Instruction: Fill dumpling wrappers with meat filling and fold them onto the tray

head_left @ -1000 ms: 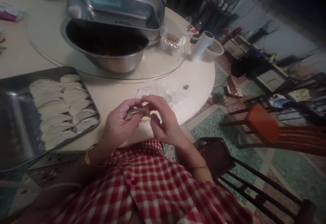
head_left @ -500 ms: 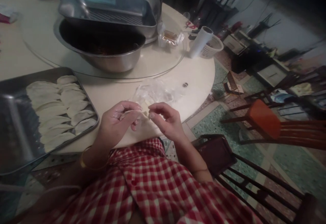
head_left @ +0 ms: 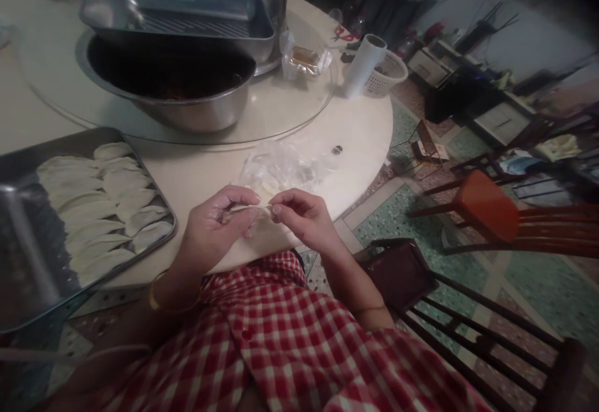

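My left hand (head_left: 213, 228) and my right hand (head_left: 302, 218) meet over the near edge of the round table (head_left: 360, 131). Both pinch a pale dumpling (head_left: 248, 210) between thumbs and fingertips; the left hand cups it, the right presses its right end. Flour dusts the left fingers. A gold bangle (head_left: 159, 303) circles my left wrist. Just beyond the hands lies a crumpled clear plastic bag (head_left: 285, 165) with pale wrappers (head_left: 266, 190) at its near edge. To the left, a metal tray (head_left: 28, 262) holds several folded dumplings (head_left: 107, 206) in rows.
A steel bowl (head_left: 187, 103) with dark filling sits on the glass turntable (head_left: 290, 103), a steel pan (head_left: 178, 12) resting across it. A white roll (head_left: 358, 65), white basket (head_left: 390, 75) and small packet (head_left: 304, 59) stand behind. Dark wooden chairs (head_left: 468, 324) and an orange stool (head_left: 484, 203) stand right.
The hands dropped slightly toward the table edge and shifted their pinch along the dumpling's seam. The camera view drifted a little to the right.
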Action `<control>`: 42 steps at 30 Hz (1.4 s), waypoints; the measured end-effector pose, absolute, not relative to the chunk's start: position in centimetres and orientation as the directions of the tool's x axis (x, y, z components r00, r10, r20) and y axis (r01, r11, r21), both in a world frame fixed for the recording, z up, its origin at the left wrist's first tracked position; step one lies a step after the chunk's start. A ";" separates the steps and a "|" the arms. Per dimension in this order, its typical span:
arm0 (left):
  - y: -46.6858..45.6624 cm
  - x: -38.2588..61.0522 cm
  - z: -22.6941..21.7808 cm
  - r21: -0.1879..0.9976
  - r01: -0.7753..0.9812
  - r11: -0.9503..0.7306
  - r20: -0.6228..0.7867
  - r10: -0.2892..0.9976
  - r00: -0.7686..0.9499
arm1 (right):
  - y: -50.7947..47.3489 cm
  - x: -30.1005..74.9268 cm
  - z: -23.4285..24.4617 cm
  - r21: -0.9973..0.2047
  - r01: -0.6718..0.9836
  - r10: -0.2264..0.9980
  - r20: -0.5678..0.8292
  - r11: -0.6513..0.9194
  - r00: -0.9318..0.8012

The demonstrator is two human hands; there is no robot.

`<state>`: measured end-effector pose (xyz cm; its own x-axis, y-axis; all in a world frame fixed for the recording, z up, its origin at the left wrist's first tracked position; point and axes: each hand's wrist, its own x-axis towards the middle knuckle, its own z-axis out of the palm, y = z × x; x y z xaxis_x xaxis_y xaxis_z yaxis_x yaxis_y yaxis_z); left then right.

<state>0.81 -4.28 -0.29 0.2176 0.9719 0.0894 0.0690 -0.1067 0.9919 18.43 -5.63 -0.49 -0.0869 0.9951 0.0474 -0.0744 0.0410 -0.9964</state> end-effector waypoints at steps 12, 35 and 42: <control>-4.0 1.0 -0.2 0.970 0.156 -0.187 0.116 0.919 0.377 | -5.0 18.6 -0.1 -1.000 0.022 0.992 -0.012 -0.009 -0.122; -4.0 2.2 0.8 0.998 0.061 -0.030 0.015 0.972 0.233 | -7.0 17.8 0.0 -0.721 0.408 0.817 0.563 0.560 -0.125; -4.0 1.9 0.0 0.994 0.044 -0.102 0.092 0.977 0.192 | -7.3 17.6 -1.1 -0.680 0.484 0.760 0.648 0.550 0.046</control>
<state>1.87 -4.04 -0.01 0.1919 0.9771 0.0921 0.0441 -0.1024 0.9938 17.59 -7.28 -1.07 0.0456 0.7604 0.6478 0.4841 0.5505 -0.6802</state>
